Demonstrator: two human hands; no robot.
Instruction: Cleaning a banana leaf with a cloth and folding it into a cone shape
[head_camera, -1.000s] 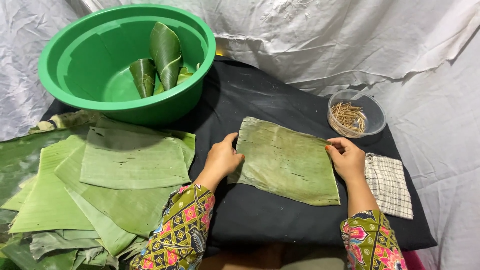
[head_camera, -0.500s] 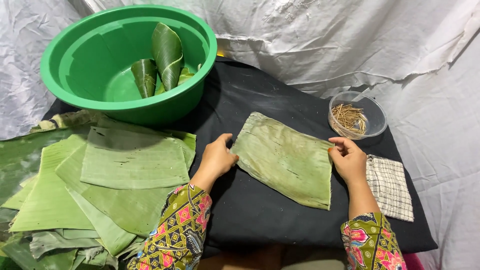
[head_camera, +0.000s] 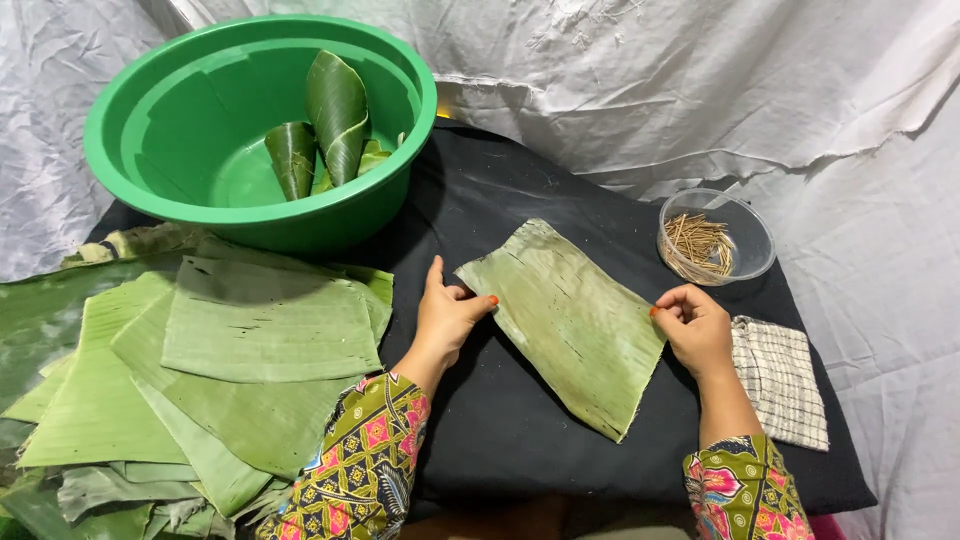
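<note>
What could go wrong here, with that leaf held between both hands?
The leaf is held only at its edges by the left hand and right hand; its rim already looks frayed, so it might tear along the grain. The right hand is also close to the bowl of sticks, which a careless move could tip over.

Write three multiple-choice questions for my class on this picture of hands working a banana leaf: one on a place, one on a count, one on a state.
1. Where do the thin sticks lie?
A. in the clear bowl
B. on the checked cloth
C. in the green basin

2. How many leaf cones stand in the basin?
A. none
B. two
C. five

3. How is the leaf piece held?
A. rolled into a cone
B. flat, left hand and right hand each at an edge
C. crumpled in one hand

Answers: 1 A, the sticks sit inside the clear bowl. 2 B, two cones lean together. 3 B, it lies spread over the black cloth.
</note>
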